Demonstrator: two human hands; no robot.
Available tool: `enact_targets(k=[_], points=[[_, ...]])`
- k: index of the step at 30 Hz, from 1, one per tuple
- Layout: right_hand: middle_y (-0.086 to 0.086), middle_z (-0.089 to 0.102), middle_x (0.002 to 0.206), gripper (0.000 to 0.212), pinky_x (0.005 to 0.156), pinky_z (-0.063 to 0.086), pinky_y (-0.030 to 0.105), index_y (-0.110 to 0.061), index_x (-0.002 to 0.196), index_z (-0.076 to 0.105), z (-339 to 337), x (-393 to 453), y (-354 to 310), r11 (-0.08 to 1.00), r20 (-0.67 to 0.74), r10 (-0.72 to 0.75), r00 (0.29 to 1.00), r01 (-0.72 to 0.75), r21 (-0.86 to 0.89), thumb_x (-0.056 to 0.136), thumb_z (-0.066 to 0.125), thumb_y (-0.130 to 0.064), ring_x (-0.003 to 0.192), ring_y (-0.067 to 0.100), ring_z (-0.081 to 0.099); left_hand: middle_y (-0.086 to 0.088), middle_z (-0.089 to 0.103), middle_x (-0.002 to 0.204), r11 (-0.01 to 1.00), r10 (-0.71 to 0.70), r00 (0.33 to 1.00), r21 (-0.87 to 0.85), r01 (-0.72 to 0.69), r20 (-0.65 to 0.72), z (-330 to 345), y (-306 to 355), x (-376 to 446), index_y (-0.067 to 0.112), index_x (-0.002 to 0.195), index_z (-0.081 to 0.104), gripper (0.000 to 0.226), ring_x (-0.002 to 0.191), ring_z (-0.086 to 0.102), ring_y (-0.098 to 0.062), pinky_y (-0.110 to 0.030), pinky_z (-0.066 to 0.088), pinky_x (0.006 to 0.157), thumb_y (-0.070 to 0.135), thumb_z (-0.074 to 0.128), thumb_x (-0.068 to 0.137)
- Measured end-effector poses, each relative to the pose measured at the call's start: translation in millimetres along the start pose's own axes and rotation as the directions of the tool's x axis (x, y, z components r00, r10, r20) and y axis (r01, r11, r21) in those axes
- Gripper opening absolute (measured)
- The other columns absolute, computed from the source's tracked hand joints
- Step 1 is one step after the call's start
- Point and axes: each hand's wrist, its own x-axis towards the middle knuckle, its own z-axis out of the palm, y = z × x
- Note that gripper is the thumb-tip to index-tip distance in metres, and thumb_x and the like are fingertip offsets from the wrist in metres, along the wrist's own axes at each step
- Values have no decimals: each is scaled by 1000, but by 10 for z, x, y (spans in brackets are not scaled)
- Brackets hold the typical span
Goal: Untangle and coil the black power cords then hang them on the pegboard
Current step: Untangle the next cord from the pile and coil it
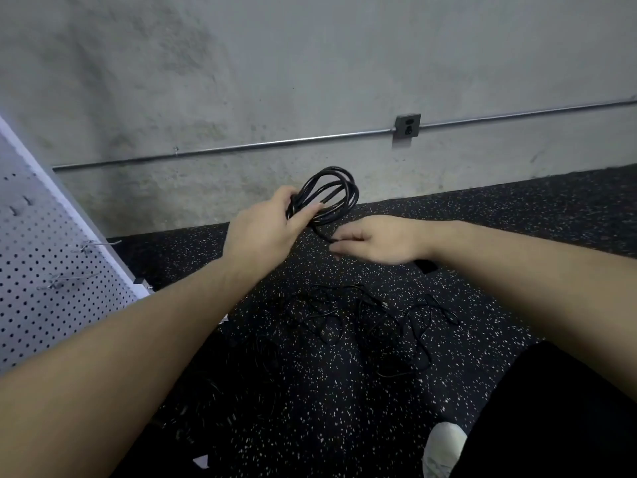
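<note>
The left hand (265,232) curls its fingers round a glossy black cord (327,198), wound into several oval loops rising up and away. The right hand (375,241) pinches its trailing end. More cords (375,326) lie tangled on the speckled floor (517,229) below, right of the pegboard (44,270).

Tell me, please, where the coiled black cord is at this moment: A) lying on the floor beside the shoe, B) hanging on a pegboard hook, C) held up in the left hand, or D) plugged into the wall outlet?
C: the left hand grips the coiled black cord above the floor, while the right hand pinches its loose end; the pegboard hooks are bare.
</note>
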Motion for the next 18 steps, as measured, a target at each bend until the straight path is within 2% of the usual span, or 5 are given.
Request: enact_targets(k=[5, 8, 13, 16, 18], points=[[-20, 57, 72, 20, 59, 36, 6, -24, 108, 66, -33, -45, -153, 992, 10, -91, 996, 92, -87, 105, 51, -38, 62, -17, 52, 4, 63, 78, 994, -88, 996, 57, 89, -23, 74, -197, 58, 22, 109, 52, 44, 73, 62, -21, -37, 42, 63, 63, 36, 103], [-22, 55, 70, 21, 60, 35, 10, -23, 111, 68, -26, -37, -258, 968, -50, -180, 982, 168, -183, 105, 52, -36, 64, -7, 54, 2, 63, 78, 984, -51, 998, 170, 54, -26, 98, -232, 69, 23, 101, 53, 43, 79, 63, -29, -38, 46, 66, 62, 36, 102], [-16, 72, 113, 26, 83, 51, 30, -34, 122, 70, -143, -61, -270, 968, -295, -232, 927, 188, -168, 103, 53, -41, 95, 7, 64, -1, 64, 79, 955, 41, 999, 293, -50, 36, 39, -146, 37, 32, 83, 48, 45, 81, 63, -31, -35, 39, 65, 64, 23, 103], [-20, 74, 106, 12, 90, 56, 38, -56, 101, 67, -206, -83, -199, 986, -419, -162, 894, 164, -30, 96, 57, -53, 97, 3, 67, 4, 53, 66, 950, 93, 990, 286, -122, 110, 27, -54, 3, 30, 75, 50, 54, 73, 57, -27, -34, 41, 66, 55, 14, 107], [-21, 74, 93, 4, 88, 56, 38, -58, 84, 65, -246, -64, -134, 988, -454, -70, 888, 123, 88, 87, 64, -58, 90, 0, 68, 6, 49, 62, 949, 123, 980, 269, -163, 158, 33, 0, -35, 24, 69, 50, 61, 69, 54, -26, -35, 41, 69, 51, 12, 109]])
